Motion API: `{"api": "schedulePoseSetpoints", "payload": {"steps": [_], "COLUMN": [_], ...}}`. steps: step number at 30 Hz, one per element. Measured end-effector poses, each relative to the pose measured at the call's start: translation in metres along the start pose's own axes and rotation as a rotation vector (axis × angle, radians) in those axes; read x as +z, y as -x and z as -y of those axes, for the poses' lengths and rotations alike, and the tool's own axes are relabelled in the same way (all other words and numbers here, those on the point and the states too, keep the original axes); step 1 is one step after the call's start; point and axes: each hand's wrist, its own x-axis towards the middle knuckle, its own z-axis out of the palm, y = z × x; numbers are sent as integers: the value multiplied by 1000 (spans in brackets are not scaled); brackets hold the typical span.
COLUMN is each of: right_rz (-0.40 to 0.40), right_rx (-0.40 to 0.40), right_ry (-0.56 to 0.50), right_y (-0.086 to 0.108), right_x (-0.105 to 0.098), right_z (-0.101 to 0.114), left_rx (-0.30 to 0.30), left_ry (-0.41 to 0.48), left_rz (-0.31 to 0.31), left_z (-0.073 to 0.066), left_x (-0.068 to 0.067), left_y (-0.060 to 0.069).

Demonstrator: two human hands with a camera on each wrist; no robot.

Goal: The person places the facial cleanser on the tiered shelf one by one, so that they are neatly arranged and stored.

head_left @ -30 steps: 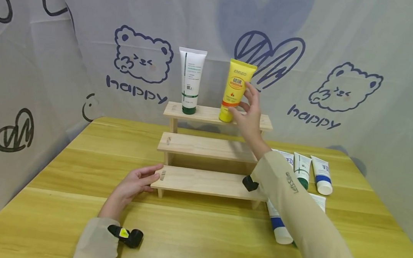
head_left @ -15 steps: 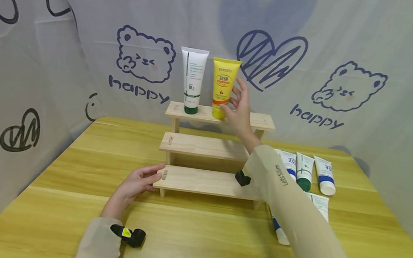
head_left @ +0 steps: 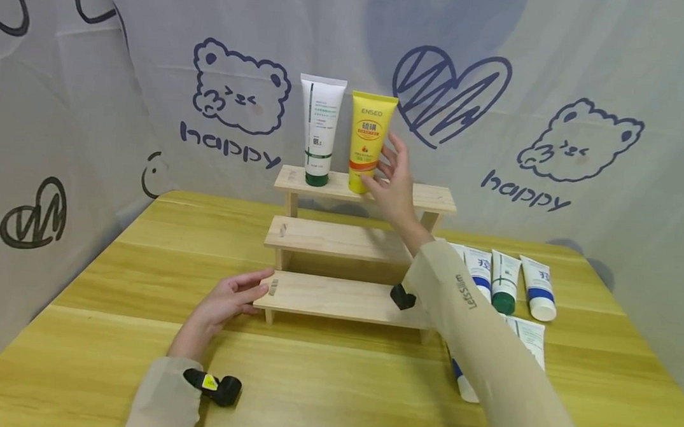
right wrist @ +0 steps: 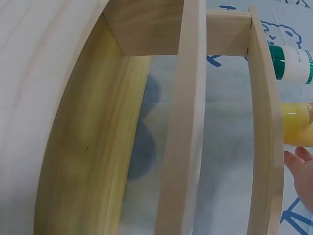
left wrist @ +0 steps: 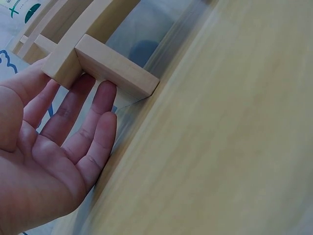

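Observation:
A yellow tube [head_left: 370,141] stands upright, cap down, on the top step of the wooden stepped rack [head_left: 327,295]. My right hand [head_left: 396,190] holds it low on its right side, thumb in front and fingers at the side. Beside it to the left, with a small gap, a white tube with a green cap [head_left: 321,130] stands on the same step. My left hand [head_left: 226,304] grips the left end of the lowest step, thumb above and fingers below, as the left wrist view shows. In the right wrist view, only part of the right hand [right wrist: 304,174] shows by the yellow tube.
Right of the rack, several white tubes with blue or green bands lie on the wood-grain table [head_left: 113,331], among them a blue-banded tube [head_left: 538,289] and a green-capped tube [head_left: 505,281]. My right sleeve partly covers others. A printed cloth [head_left: 338,35] hangs behind.
My right hand has moved the yellow tube left along the top step, closer to the white tube, and it has gone from tilted to upright. The left hand keeps its place on the rack.

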Motion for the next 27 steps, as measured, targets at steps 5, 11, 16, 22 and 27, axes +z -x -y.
{"api": "schedulePoseSetpoints", "payload": {"steps": [5,11,16,22,27], "right_rz": [-20,-54,-104,-116,-125], "right_rx": [5,5,-14,-24,-61], "right_ry": [31,31,-20,-36,-2], "right_y": [6,14,21,32,41], "right_x": [-12,-30,-43,-56,-68], "right_z": [0,-4,-4,-2,-4], "left_rx": [2,2,-5,-12,-11], "left_ry": [-4,-11,-15,-6,-1], "left_rz": [3,-1,-5,-15,-10], "left_z": [-1,0,1,0,-1], "left_x": [1,0,-1,0,0], "left_y": [0,-1,-1,-1,-1]}}
